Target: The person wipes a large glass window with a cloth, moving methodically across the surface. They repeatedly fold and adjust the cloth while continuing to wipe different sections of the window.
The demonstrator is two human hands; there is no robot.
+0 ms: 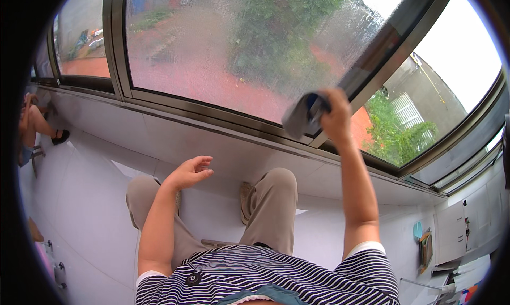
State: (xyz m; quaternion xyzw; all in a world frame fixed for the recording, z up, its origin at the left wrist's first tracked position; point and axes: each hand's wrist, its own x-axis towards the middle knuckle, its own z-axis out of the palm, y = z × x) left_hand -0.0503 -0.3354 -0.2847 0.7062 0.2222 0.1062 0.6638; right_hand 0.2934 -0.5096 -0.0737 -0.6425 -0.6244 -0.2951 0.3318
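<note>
My right hand (336, 115) grips a bunched grey and dark blue cloth (299, 117), blurred as if in motion. It is at the lower right corner of a large window pane (223, 58), beside the upright metal frame (398, 58). Whether the cloth touches the glass I cannot tell. That pane looks wet and streaked, with a hazy view of plants and red ground behind it. My left hand (189, 172) hangs in the air above my left knee, holding nothing, its fingers loosely bent and the thumb apart.
Below the window runs a pale tiled wall (239, 145). At the far left another person's leg (40, 123) shows beside a stool. To the right are a white cabinet (450, 233) and a light blue basin (417, 229). My knees stand close to the wall.
</note>
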